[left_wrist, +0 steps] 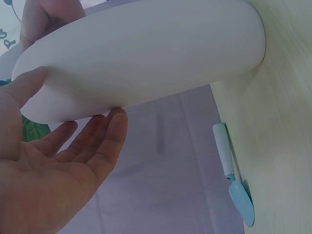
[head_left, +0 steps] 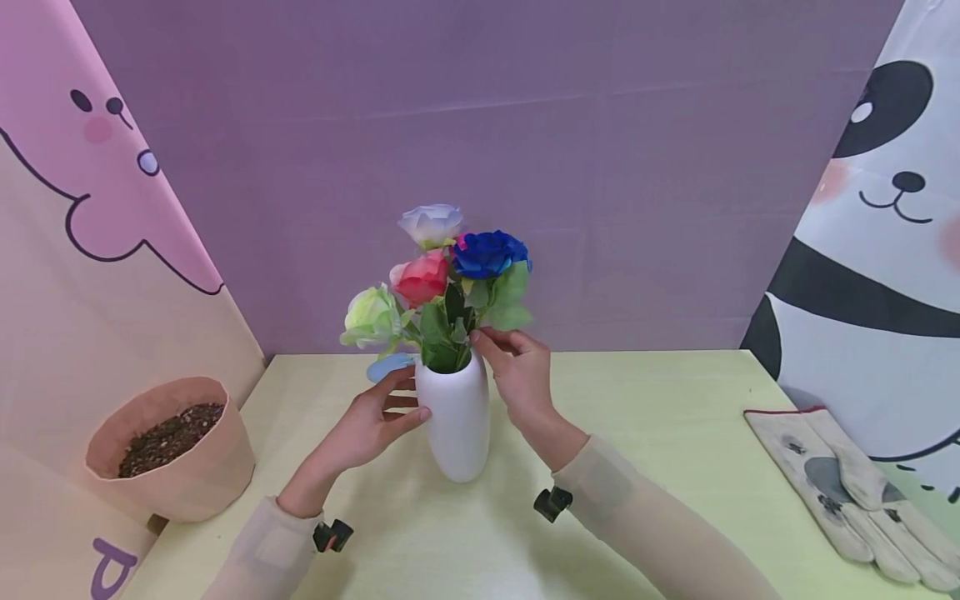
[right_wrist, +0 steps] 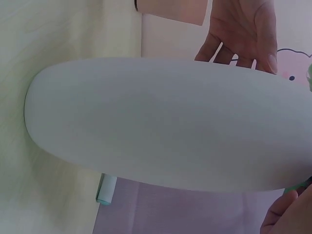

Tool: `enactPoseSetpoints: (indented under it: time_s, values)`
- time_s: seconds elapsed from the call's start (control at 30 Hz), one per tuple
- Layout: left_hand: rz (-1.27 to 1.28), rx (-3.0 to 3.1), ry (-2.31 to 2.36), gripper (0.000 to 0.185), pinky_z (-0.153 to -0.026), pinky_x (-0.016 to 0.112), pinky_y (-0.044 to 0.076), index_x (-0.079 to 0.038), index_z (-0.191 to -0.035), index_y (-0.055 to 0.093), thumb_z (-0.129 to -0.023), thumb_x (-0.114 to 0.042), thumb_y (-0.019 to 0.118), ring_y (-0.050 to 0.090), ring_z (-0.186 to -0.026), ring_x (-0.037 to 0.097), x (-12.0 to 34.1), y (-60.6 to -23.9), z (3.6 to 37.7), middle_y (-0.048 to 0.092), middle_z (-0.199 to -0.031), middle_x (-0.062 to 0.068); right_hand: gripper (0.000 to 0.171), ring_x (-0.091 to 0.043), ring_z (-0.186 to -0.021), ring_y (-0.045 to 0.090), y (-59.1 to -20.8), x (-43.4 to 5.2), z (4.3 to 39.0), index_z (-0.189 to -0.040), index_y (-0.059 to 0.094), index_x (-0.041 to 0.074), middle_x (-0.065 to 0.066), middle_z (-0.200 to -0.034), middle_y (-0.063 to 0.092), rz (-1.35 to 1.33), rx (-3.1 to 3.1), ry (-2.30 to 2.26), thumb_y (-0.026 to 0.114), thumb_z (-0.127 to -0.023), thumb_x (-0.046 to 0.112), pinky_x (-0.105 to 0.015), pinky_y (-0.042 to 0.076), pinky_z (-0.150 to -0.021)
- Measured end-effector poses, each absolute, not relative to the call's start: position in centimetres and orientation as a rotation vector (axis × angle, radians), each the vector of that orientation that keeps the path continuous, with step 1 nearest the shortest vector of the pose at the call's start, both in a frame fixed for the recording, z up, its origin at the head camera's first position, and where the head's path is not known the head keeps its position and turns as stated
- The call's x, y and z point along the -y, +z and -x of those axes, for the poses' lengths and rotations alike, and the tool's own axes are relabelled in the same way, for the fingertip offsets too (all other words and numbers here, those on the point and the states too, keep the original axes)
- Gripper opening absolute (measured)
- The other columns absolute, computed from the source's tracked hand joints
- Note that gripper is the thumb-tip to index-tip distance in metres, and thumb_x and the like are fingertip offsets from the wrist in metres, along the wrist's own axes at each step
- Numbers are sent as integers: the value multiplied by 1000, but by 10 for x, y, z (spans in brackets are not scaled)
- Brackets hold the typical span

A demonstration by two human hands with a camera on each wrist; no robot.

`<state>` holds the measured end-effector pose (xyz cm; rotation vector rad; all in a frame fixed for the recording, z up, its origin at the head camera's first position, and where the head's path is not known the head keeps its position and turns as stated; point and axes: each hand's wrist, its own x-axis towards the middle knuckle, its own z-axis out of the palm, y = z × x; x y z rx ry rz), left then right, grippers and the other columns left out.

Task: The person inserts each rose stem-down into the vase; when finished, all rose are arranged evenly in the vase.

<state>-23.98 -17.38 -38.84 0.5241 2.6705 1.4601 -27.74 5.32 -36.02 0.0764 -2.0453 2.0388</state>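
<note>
A white vase [head_left: 457,417] stands upright on the table, holding artificial roses: a blue rose [head_left: 489,254], a pink-red rose [head_left: 422,279], a pale green rose [head_left: 372,317] and a whitish-lilac rose [head_left: 432,225]. My left hand [head_left: 382,418] holds the vase from the left near its upper part, thumb in front and fingers behind. At the right of the rim, the thumb and index finger of my right hand [head_left: 521,375] pinch a flower stem below the blue rose; the exact contact is partly hidden. Leaves [head_left: 438,333] crowd the vase mouth.
Behind the left hand lies a light blue trowel [left_wrist: 235,180] with a pale handle. A pinkish pot [head_left: 180,492] of soil stands at the left. Grey-white gloves [head_left: 832,492] lie at the right edge. A purple backdrop [head_left: 637,208] rises behind the table.
</note>
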Motion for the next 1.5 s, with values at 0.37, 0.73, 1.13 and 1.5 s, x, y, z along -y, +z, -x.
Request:
enactPoseSetpoints:
  time_s: [0.37, 0.73, 1.13, 1.5]
  values:
    - [-519, -2674, 1450, 70, -96, 42, 59, -23, -150, 39, -92, -43, 71, 60, -127, 33, 174, -388, 238, 53, -142, 7, 17, -17, -95, 63, -362, -49, 279, -96, 79, 12, -5, -96, 74, -171, 2091, 1923, 76, -89, 26, -23, 54, -69]
    - [-518, -2658, 1467, 70, -97, 42, 58, -23, -150, 39, -91, -41, 72, 60, -127, 33, 174, -390, 238, 53, -142, 7, 29, -18, -103, 64, -360, -50, 276, -103, 79, 12, -7, -104, 75, -102, 2183, 1889, 76, -87, 36, -31, 60, -80]
    - [-560, -2668, 1459, 69, -98, 42, 58, -20, -151, 39, -92, -40, 71, 60, -127, 34, 174, -390, 240, 53, -143, 9, 21, -17, -92, 65, -357, -49, 273, -93, 80, 8, -9, -94, 75, -143, 2058, 1879, 76, -88, 28, -23, 54, -72]
    - [-588, -2665, 1451, 70, -98, 44, 57, -18, -152, 37, -93, -39, 70, 60, -127, 36, 174, -390, 241, 52, -143, 11, 21, -16, -96, 65, -357, -47, 277, -104, 77, 14, -7, -101, 74, -100, 2004, 1947, 76, -89, 29, -24, 56, -80]
